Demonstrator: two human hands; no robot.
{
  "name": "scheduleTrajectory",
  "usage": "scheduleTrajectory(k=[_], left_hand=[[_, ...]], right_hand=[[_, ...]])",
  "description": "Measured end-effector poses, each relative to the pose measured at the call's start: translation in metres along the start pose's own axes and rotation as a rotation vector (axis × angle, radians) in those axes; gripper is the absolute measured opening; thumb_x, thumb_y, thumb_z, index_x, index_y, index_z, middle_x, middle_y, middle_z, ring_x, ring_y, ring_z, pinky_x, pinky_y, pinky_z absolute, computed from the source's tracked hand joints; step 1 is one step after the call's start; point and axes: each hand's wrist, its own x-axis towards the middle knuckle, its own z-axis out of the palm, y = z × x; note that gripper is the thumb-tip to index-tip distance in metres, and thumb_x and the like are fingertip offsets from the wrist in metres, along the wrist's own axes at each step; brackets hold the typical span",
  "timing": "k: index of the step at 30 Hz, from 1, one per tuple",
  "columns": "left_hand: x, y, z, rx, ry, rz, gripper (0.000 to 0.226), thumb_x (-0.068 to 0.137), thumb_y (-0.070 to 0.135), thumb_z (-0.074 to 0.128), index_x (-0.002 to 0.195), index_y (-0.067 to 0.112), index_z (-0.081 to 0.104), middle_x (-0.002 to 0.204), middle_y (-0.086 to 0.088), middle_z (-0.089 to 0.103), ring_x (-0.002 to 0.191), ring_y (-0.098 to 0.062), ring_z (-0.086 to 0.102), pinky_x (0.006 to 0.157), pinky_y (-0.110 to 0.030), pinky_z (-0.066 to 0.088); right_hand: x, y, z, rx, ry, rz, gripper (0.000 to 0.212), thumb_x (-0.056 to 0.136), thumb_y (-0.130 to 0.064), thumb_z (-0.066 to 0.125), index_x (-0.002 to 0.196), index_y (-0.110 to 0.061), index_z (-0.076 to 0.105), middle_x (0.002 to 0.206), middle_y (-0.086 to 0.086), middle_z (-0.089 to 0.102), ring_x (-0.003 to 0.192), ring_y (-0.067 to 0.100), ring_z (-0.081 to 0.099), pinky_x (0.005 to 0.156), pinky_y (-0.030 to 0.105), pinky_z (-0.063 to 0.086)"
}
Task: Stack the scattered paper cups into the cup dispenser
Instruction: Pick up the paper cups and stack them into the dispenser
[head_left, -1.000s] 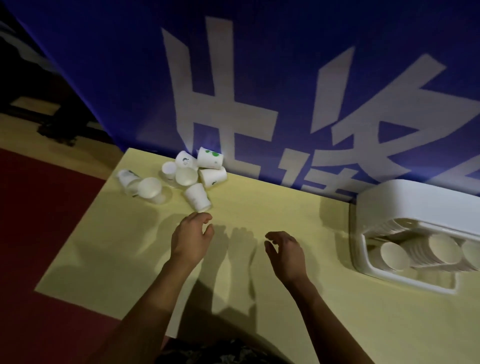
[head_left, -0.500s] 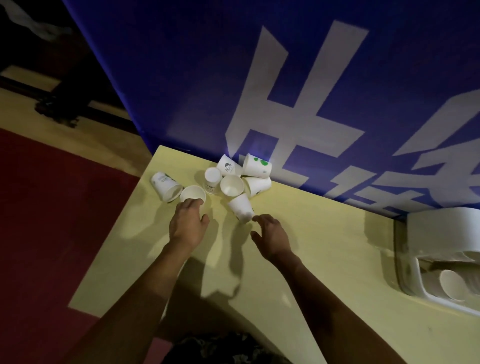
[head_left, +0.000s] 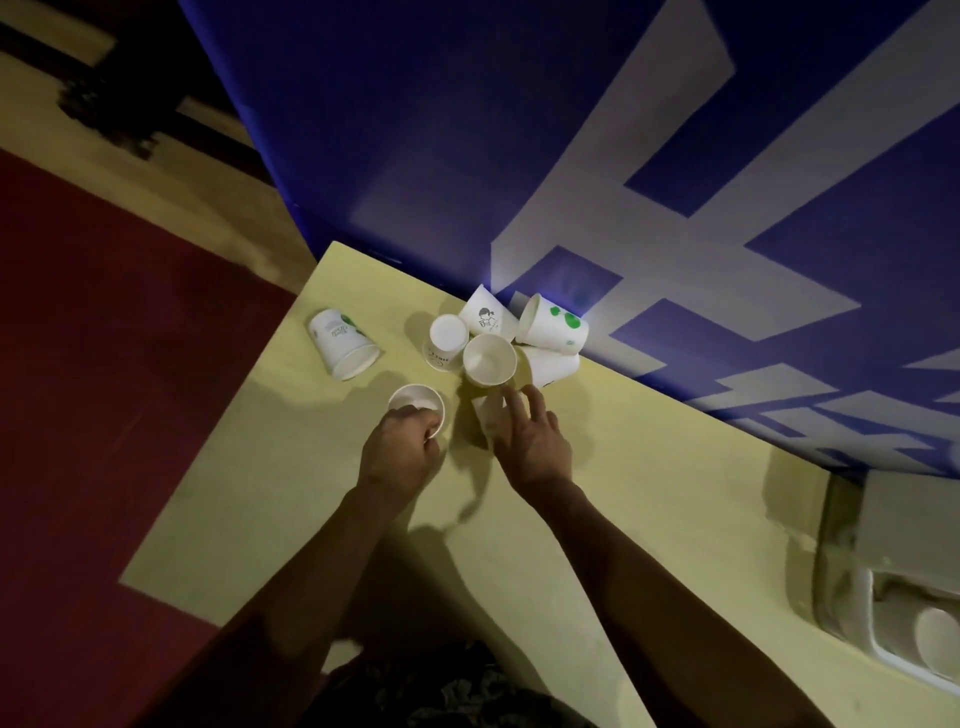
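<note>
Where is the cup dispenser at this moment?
In the head view the cup dispenser lies at the far right edge of the yellow table, beside the blue banner, well away from the scattered cups near both hands.

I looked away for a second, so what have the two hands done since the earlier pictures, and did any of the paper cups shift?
Both hands reached forward to the cups. The left hand now grips the upright white paper cup; the right hand closes over the tipped white cup beside it. The other scattered cups, like the green-dotted cup, lie as before on the yellow table.
</note>
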Motion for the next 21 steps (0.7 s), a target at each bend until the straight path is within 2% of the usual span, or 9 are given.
scheduleTrajectory(k=[2, 4, 7, 10, 13, 17, 19, 21], left_hand=[[-0.009, 0.001, 0.005, -0.002, 0.0, 0.033, 0.022, 0.08, 0.012, 0.061, 0.1, 0.012, 0.07, 0.097, -0.01, 0.066, 0.095, -0.03, 0.057, 0.077, -0.03, 0.044], [-0.02, 0.002, 0.009, -0.002, -0.029, 0.06, 0.026, 0.082, 0.014, 0.06, 0.106, 0.014, 0.07, 0.101, -0.009, 0.066, 0.097, -0.028, 0.057, 0.079, -0.03, 0.044], [-0.036, 0.009, 0.013, -0.038, -0.002, 0.085, 0.029, 0.083, 0.012, 0.062, 0.111, 0.011, 0.07, 0.105, -0.01, 0.068, 0.1, -0.029, 0.059, 0.085, -0.032, 0.046], [-0.046, 0.021, 0.015, -0.069, 0.028, 0.126, 0.023, 0.085, 0.012, 0.063, 0.106, 0.009, 0.072, 0.103, -0.008, 0.07, 0.098, -0.028, 0.061, 0.085, -0.031, 0.047], [-0.054, 0.039, 0.015, -0.032, 0.035, 0.185, 0.017, 0.088, 0.017, 0.062, 0.1, 0.01, 0.072, 0.101, -0.006, 0.07, 0.096, -0.026, 0.061, 0.082, -0.03, 0.047], [-0.068, 0.077, 0.018, -0.045, 0.037, 0.297, 0.011, 0.088, 0.018, 0.059, 0.09, 0.013, 0.068, 0.093, 0.0, 0.065, 0.09, -0.022, 0.057, 0.072, -0.03, 0.048], [-0.077, 0.1, 0.02, -0.043, 0.041, 0.379, 0.01, 0.088, 0.018, 0.058, 0.083, 0.014, 0.065, 0.085, 0.004, 0.061, 0.083, -0.019, 0.055, 0.066, -0.031, 0.047], [-0.089, 0.122, 0.025, -0.054, 0.052, 0.435, 0.009, 0.088, 0.018, 0.058, 0.084, 0.016, 0.065, 0.084, 0.006, 0.06, 0.081, -0.017, 0.053, 0.065, -0.032, 0.047]], right_hand=[[-0.004, 0.003, 0.001, -0.017, -0.004, 0.018, 0.054, 0.096, -0.046, 0.048, 0.142, -0.026, 0.03, 0.148, 0.004, 0.031, 0.113, 0.034, 0.049, 0.081, 0.046, 0.052], [-0.015, 0.009, 0.002, -0.026, -0.006, 0.021, 0.049, 0.092, -0.039, 0.055, 0.135, -0.021, 0.038, 0.135, 0.005, 0.043, 0.109, 0.033, 0.051, 0.08, 0.043, 0.051], [-0.041, 0.022, 0.003, 0.034, 0.014, 0.036, 0.03, 0.091, -0.026, 0.056, 0.118, -0.015, 0.052, 0.111, 0.006, 0.061, 0.102, 0.03, 0.053, 0.078, 0.039, 0.049], [-0.074, 0.035, 0.0, 0.083, 0.111, 0.05, 0.013, 0.09, -0.017, 0.057, 0.098, -0.013, 0.066, 0.092, 0.004, 0.069, 0.094, 0.029, 0.053, 0.075, 0.037, 0.045], [-0.111, 0.047, -0.008, 0.117, 0.269, 0.081, 0.008, 0.083, -0.012, 0.066, 0.077, -0.014, 0.071, 0.078, 0.001, 0.07, 0.085, 0.029, 0.057, 0.071, 0.037, 0.046], [-0.153, 0.07, -0.02, 0.228, 0.349, 0.173, 0.008, 0.085, -0.012, 0.064, 0.08, -0.015, 0.069, 0.078, 0.002, 0.069, 0.078, 0.028, 0.058, 0.067, 0.038, 0.049], [-0.172, 0.085, -0.024, 0.282, 0.399, 0.217, 0.007, 0.087, -0.016, 0.064, 0.086, -0.02, 0.07, 0.083, -0.001, 0.069, 0.081, 0.022, 0.058, 0.065, 0.033, 0.047], [-0.192, 0.101, -0.03, 0.321, 0.492, 0.231, 0.007, 0.086, -0.016, 0.068, 0.089, -0.022, 0.07, 0.085, -0.004, 0.069, 0.081, 0.017, 0.059, 0.063, 0.027, 0.043]])
